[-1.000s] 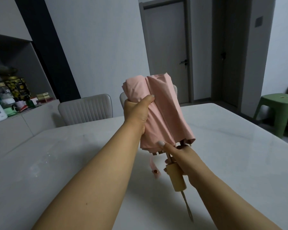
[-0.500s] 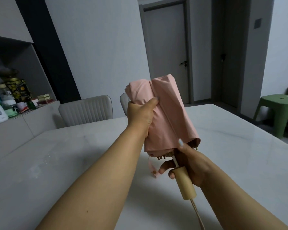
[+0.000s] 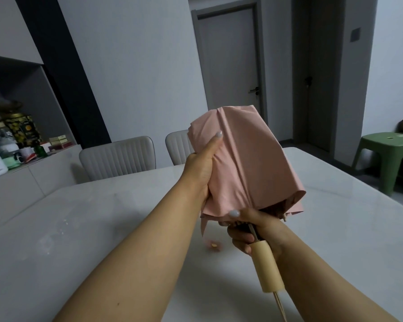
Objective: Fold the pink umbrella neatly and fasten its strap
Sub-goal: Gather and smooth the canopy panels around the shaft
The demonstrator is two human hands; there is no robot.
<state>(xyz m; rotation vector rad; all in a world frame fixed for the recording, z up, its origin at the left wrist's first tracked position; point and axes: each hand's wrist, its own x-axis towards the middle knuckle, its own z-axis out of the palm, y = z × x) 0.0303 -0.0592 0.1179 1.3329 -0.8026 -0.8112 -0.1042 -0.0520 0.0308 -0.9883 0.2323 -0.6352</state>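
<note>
Midair above a pale marble-look table [image 3: 84,228], a person holds a collapsed pink umbrella [image 3: 240,168] with its canopy bunched loosely and its top pointing up and away. Their left hand [image 3: 201,170] wraps around the gathered fabric from the left side, thumb pressed along a fold, while the right hand [image 3: 254,231] curls around the shaft just above the cream handle [image 3: 266,266], thumb lying on the canopy's lower edge. Its strap [image 3: 211,241] dangles unfastened and blurred below the fabric; two padded chairs [image 3: 118,156], a grey door [image 3: 230,59] and a green stool [image 3: 386,152] stand behind.
</note>
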